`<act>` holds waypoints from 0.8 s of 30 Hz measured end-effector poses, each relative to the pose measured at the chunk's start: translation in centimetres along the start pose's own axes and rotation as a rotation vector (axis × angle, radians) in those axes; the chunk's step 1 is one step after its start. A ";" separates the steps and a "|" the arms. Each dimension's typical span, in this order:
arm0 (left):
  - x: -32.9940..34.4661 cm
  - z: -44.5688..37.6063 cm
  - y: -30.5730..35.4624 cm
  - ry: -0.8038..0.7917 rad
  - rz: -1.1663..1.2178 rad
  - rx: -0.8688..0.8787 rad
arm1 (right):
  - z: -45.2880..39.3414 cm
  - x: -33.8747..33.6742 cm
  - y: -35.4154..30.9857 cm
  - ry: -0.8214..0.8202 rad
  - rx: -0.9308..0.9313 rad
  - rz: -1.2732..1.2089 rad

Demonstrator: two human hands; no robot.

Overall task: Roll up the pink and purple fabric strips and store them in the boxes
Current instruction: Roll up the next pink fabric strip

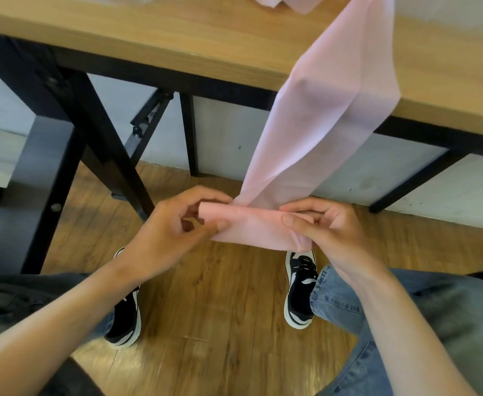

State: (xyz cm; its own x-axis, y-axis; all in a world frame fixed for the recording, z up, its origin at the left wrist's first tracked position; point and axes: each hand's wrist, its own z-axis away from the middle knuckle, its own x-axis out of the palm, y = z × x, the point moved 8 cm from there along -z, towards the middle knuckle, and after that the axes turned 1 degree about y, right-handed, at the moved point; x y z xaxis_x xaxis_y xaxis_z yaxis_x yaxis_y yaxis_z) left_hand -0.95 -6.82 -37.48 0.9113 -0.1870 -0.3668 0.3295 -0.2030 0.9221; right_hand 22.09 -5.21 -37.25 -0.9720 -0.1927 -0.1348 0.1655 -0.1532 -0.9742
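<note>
Strip [266, 227] rolled end pinched between left hand [174, 227], right hand [329, 232].

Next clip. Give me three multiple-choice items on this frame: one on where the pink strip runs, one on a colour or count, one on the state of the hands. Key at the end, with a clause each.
1. Where does the free length of the pink fabric strip run?
A. Down onto the floor
B. Up over the edge of the wooden table
C. Into a box

2. How many hands grip the rolled end?
A. None
B. One
C. Two

3. How far is the strip rolled?
A. Only its near end
B. Fully rolled
C. Not begun

Key: 1 B, the strip rises from the hands and drapes over the table edge. 2 C, the left hand and the right hand each pinch one side of the roll. 3 A, a short roll sits between the fingers while a long length hangs loose.
</note>
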 end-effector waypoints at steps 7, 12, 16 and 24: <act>-1.1 0.3 3.1 0.096 0.026 0.096 | 2.7 -0.3 -1.9 -0.048 -0.052 -0.141; -0.9 2.0 5.8 0.147 0.008 0.163 | 5.0 -1.1 -4.8 0.087 -0.224 -0.033; -1.2 3.6 9.0 0.152 -0.062 0.337 | 7.0 -1.6 -6.0 0.189 -0.262 -0.060; -0.7 6.8 16.4 0.221 0.110 0.484 | 12.6 -2.3 -9.5 0.322 -0.363 -0.146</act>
State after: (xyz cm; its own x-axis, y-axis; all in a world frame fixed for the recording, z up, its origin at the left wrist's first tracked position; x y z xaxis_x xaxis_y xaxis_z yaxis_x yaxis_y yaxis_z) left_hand 2.14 -16.51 -22.94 0.9815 -0.0360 -0.1882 0.1253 -0.6226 0.7724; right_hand 24.85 -15.52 -25.39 -0.9923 0.1231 0.0140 0.0112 0.2018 -0.9794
